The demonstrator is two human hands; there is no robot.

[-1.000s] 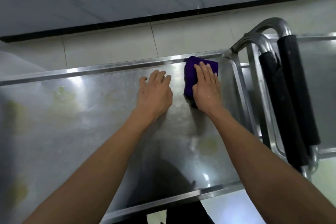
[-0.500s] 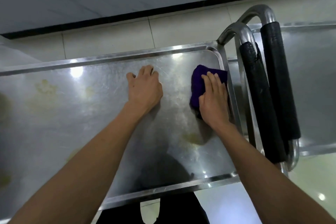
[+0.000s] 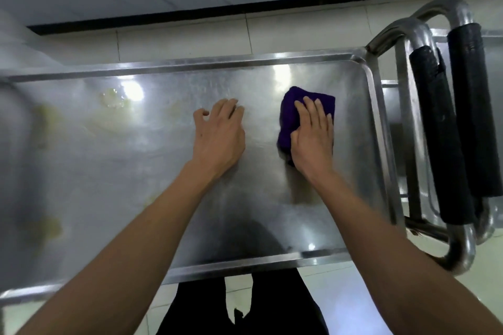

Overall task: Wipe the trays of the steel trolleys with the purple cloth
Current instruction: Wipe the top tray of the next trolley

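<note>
The steel trolley tray (image 3: 114, 171) fills most of the view, with yellowish stains on its left part. A folded purple cloth (image 3: 288, 114) lies on the tray's right half. My right hand (image 3: 313, 139) presses flat on the cloth with straight fingers. Just left of it, my left hand (image 3: 220, 136) rests on the bare steel, palm down, fingers slightly bent.
Two steel trolley handles with black foam grips (image 3: 449, 139) stand close to the tray's right rim. Part of a second trolley's tray (image 3: 492, 62) shows behind them. Beyond the tray lie a pale tiled floor (image 3: 177, 41) and a dark skirting line.
My right hand has slid the cloth from the far right corner toward me and leftward, away from the right rim. My left hand stayed flat on the tray beside it.
</note>
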